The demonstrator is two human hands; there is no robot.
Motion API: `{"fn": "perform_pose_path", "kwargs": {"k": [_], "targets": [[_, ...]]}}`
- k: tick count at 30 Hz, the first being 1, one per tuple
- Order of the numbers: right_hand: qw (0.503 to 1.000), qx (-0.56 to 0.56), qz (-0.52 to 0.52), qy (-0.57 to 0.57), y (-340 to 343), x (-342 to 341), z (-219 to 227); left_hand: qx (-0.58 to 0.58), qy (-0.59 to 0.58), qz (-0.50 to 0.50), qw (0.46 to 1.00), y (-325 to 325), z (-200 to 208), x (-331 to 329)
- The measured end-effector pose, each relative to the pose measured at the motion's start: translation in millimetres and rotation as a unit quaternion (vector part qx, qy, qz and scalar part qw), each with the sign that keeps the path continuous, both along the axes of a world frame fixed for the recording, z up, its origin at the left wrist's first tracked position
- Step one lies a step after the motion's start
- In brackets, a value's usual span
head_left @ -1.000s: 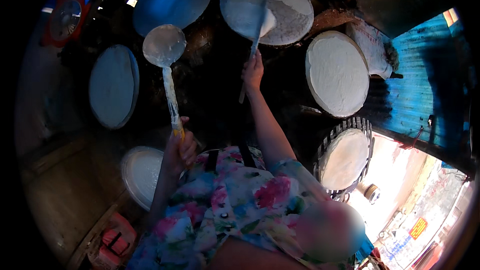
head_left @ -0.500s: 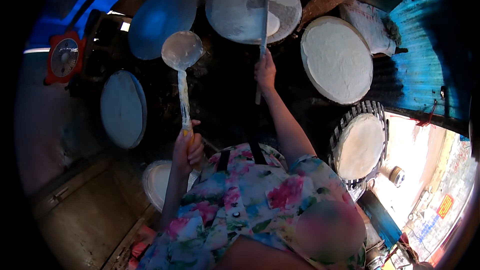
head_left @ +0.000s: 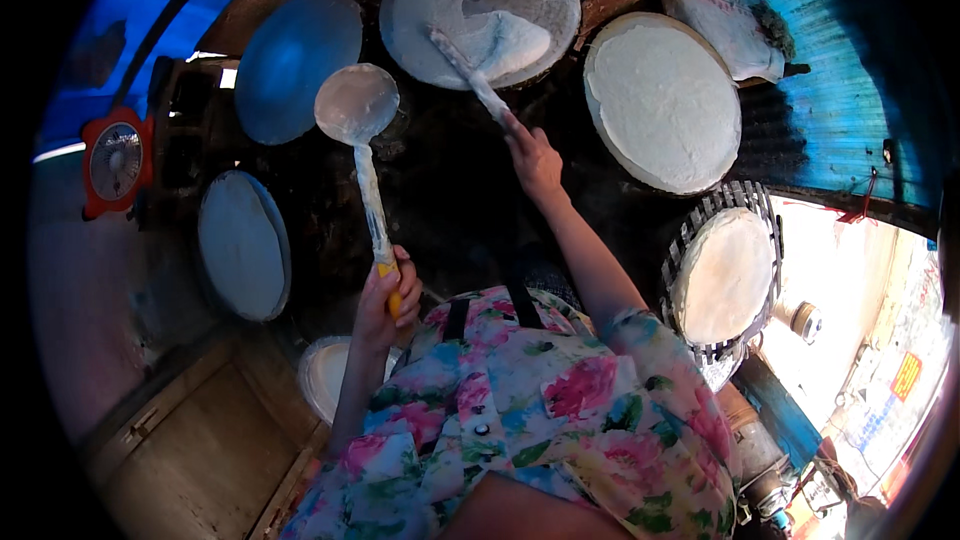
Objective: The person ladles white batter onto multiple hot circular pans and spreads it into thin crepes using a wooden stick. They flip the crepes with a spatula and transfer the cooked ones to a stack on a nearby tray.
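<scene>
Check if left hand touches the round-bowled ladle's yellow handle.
Touching: the head view shows the left hand wrapped around the yellow ladle handle.

Apparently a makeshift cooking workshop, round pans are forming a ring, white paste is coating several, a long ladle is being held, a red fan is showing left, blue corrugated sheeting is walling the right.
</scene>
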State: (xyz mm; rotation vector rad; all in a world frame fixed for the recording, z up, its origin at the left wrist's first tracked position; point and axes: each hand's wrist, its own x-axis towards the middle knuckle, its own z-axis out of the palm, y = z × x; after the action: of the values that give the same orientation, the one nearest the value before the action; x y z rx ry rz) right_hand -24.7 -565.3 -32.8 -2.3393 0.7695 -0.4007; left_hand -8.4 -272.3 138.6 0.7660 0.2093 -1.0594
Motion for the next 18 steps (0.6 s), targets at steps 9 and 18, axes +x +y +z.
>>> {"fn": "perform_pose_path", "kwargs": {"k": [9,18], "targets": [[0.988,0.007,-0.148,-0.043,-56,34,-11,0.007,-0.029,-0.018,0.999,-7,-4,9],[0.982,0.177,-0.061,-0.005,-109,152,32,0.020,0.000,-0.027,0.999,-21,13,27]]}}
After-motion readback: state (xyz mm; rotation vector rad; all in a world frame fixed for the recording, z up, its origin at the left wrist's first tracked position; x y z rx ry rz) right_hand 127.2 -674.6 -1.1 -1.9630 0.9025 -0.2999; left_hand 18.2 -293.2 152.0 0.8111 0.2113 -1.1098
